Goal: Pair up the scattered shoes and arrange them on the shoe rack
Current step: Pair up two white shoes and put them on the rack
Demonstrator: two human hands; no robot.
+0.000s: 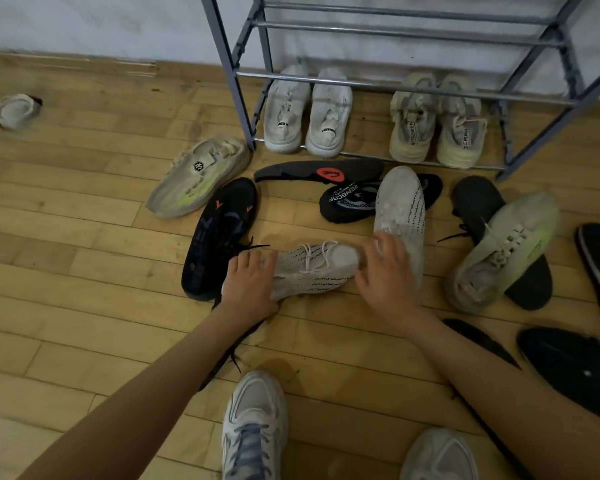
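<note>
**Gathering the white knit pair**

The floor is strewn with shoes in front of the shoe rack, whose bottom shelf already holds two pale pairs side by side. Near my knees lie the two I want: one white knit shoe on its side between my hands, its mate upright just to the right, toe toward the rack. A black shoe touches the first one's heel end. My left hand lies spread over the heel of the lying shoe; my right hand is spread where its toe meets the mate. I judge these light and soft, the knit likely to buckle, so I'd grip at the firmer heel or sole.
</note>
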